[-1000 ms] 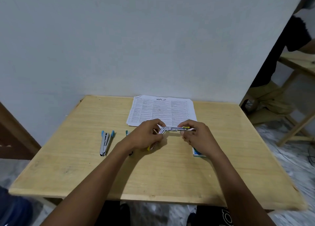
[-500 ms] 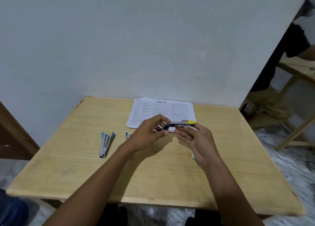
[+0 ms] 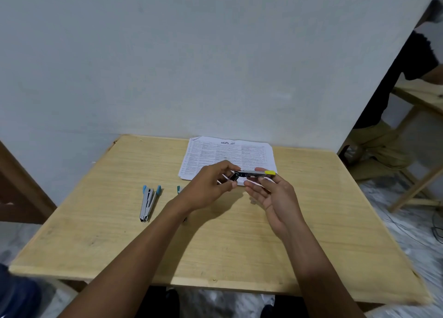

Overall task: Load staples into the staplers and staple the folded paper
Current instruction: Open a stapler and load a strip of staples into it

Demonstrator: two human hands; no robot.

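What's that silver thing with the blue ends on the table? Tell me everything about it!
It is a small stapler, shiny silver metal with a blue plastic cap on each far end. It lies flat on the wooden table, swung open in a narrow V: its two arms join at the end nearest the person and spread apart towards the wall. It sits to the left of the left hand, apart from it. Only the table touches it.

Bare wood near and right; obstacles left, middle and back.
A blue stapler [image 3: 149, 202] lies left on the tabletop [image 3: 335, 222], paper [image 3: 227, 154] lies by the wall [image 3: 215, 66], and the left hand [image 3: 211, 186] and right hand [image 3: 271, 193] hold a yellow stapler [image 3: 256, 173] above the middle.
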